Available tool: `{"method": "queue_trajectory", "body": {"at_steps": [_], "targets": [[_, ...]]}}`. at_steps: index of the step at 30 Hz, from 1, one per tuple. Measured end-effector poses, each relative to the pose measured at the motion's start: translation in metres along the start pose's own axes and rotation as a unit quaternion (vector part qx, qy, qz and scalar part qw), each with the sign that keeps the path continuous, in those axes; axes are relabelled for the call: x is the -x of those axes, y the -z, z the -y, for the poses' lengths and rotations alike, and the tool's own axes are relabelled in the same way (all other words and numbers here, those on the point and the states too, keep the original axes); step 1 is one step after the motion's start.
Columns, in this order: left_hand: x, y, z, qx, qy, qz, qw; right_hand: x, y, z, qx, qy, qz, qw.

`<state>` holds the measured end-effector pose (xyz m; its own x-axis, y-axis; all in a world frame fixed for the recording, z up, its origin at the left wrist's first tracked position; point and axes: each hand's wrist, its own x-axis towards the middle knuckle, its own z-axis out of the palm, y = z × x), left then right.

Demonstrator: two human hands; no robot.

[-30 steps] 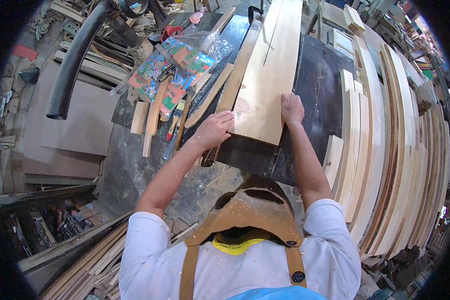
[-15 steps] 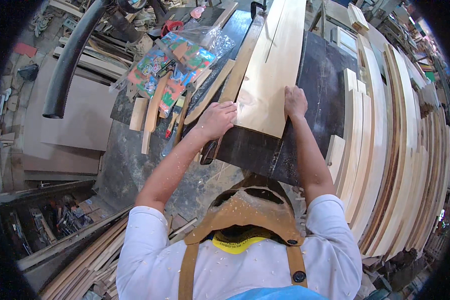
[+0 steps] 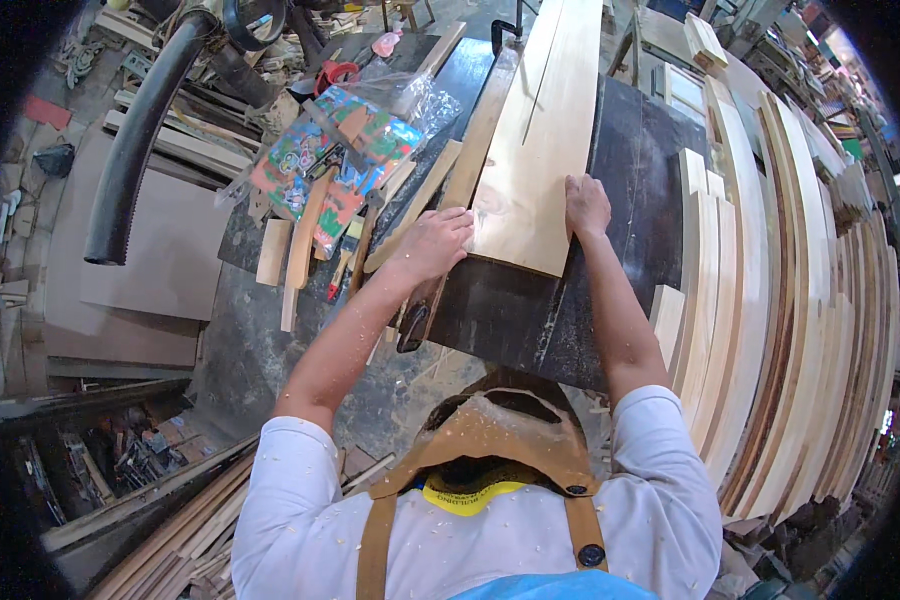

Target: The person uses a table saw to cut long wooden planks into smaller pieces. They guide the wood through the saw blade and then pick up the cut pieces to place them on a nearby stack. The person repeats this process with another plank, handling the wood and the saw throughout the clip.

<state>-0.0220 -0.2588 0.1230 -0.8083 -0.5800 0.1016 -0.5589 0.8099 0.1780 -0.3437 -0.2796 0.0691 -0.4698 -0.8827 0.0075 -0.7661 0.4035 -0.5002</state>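
nearest the camera, a white shirt [image 3: 560, 525] and a brown apron [image 3: 490, 432] with tan straps are flecked with wood chips. beyond them both bare forearms reach up to a wide pale board [image 3: 532, 212], which lies lengthwise on a dark tabletop [image 3: 490, 308], its near end short of the table's near edge. the left hand [image 3: 434, 244] lies with fingers together at the board's left edge, near its near corner – whether it grips or only presses, i cannot tell. the right hand [image 3: 588, 206] has its fingers curled on the right edge, grasping the board. a narrow wooden strip [image 3: 478, 150] runs along the board's left side, with a dark clamp [image 3: 413, 327] at its near end. further left are a red-handled brush [image 3: 343, 265] and a colourful plastic bag [image 3: 375, 150]; to the right, long planks [image 3: 780, 300] lie in rows. farther off, a dark slit runs lengthwise in the board – and another clamp [image 3: 507, 35] stands at the strip's far end.
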Motion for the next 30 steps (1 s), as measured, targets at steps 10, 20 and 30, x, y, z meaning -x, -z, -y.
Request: {"method": "queue_trajectory", "body": {"at_steps": [10, 20, 30], "targets": [[-0.019, 0.002, 0.008, 0.011, 0.001, -0.01, 1.0, -0.018, 0.007, 0.008, 0.0, -0.011, 0.008, 1.0], [-0.02, 0.002, 0.009, -0.004, 0.001, -0.007, 1.0, 0.001, 0.018, 0.024, 0.009, -0.039, 0.017, 0.999], [-0.025, -0.002, 0.013, -0.02, -0.024, -0.055, 0.998, -0.013, 0.005, 0.015, 0.0, -0.024, -0.006, 1.0]]}}
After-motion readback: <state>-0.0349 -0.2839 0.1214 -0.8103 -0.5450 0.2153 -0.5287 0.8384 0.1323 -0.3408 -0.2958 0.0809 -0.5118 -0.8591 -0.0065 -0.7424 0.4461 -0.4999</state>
